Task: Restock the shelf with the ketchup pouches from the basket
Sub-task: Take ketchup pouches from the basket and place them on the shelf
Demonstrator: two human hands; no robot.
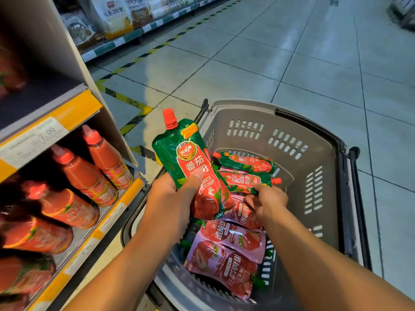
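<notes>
My left hand holds a green and red ketchup pouch with a red cap upright over the left rim of the grey basket. My right hand reaches into the basket and grips a second green pouch lying on its side, cap pointing right. A third green pouch lies behind it. Several pink ketchup pouches lie in the near part of the basket. The shelf stands at the left.
Red sauce bottles fill the lower shelf tier at left, behind yellow price strips. The basket sits on a tiled floor with black and yellow tape lines. Bagged goods line a low shelf across the aisle at top left.
</notes>
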